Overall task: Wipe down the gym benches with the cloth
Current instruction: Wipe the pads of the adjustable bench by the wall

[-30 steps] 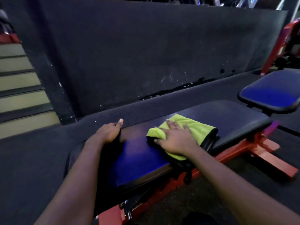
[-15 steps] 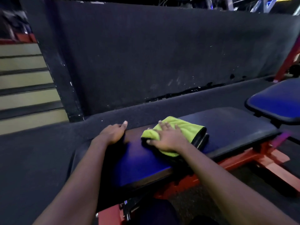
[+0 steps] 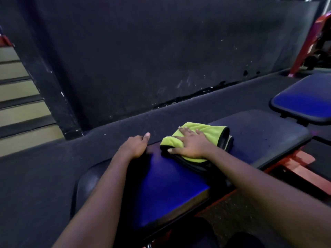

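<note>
one cloth (image 3: pixel 211 131) slid toward left hand (image 3: pixel 133 146); two benches (image 3: pixel 259 138) (image 3: pixel 304 99).

The right hand (image 3: pixel 191 146) covers the middle of the cloth (image 3: pixel 213 130), so that bit's hidden. The left hand (image 3: pixel 133 146) drops its fingers behind the far edge of the bench (image 3: pixel 265 138), grip unclear. The second bench (image 3: pixel 304 101) and a blurry red machine (image 3: pixel 321 40) run off the right side.

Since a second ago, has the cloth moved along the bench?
Yes. The cloth under the right hand has slid left along the bench, away from its right end and closer to the left hand.
</note>
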The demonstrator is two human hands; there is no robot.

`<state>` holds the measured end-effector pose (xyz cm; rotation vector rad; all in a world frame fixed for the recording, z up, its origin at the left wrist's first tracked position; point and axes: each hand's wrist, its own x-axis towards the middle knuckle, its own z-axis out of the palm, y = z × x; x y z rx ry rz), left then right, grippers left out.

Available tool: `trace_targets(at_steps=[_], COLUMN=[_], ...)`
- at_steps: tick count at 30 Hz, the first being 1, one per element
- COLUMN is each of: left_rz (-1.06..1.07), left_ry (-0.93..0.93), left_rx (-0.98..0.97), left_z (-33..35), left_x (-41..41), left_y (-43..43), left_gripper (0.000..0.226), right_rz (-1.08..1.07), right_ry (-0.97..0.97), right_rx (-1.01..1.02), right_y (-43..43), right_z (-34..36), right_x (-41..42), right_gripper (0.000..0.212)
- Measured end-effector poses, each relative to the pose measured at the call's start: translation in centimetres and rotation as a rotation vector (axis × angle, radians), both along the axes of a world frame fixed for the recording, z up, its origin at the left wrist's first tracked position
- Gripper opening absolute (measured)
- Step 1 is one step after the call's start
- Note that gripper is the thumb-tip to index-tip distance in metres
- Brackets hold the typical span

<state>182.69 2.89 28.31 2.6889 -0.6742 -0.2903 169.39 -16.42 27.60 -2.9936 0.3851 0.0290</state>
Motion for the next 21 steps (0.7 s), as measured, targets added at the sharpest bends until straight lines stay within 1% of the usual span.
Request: trace_targets(at_steps=[4,7,10,11,14,15,18,21], left_rz=[-0.095,-0.123,-0.118,-0.116,-0.126,-0.131,-0.134,-0.133], left_ry=[0.020,0.076,0.062,0.044,0.025,0.018,0.013,0.003], left_rx=[-0.034,0.032,0.107,0.126,0.137,0.134,0.147,0.138], left_z=[0.2,-0.4,-2.0,-2.2,-2.8,-3.0,-3.3,-3.3], left_x=[0.6,0.6,0.9,1.1,1.8,2.1,2.3,2.4], left_y=[-3.4,-6.2,-7.7,-7.9,-8.2,-8.2,-8.2,-8.3], left_gripper=[0.073,0.073,0.076,0.076,0.075,0.075,0.077,0.075], right_rz=[-0.143,-0.145,-0.339,-0.340,-0.193,-0.193,-0.343,-0.258], right_ry=[-0.008,0.003,-0.045,-0.026,0.015,0.007,-0.036,0.011], right_rx=[0.003,0.015,0.006,0.006,-0.015,-0.013,-0.006,0.007], right_y=[-1.4,-3.1,-4.9,-5.0,-4.6,-4.7,-4.6,-4.9], right_z=[0.5,0.4,0.3,0.2,-0.3,-0.3,-0.1,-0.1], right_x=[0.1,0.6,1.2,1.3,0.7,0.8,1.3,1.4], right_gripper=[0.083,0.086,0.085,0.086,0.089,0.087,0.084,0.083])
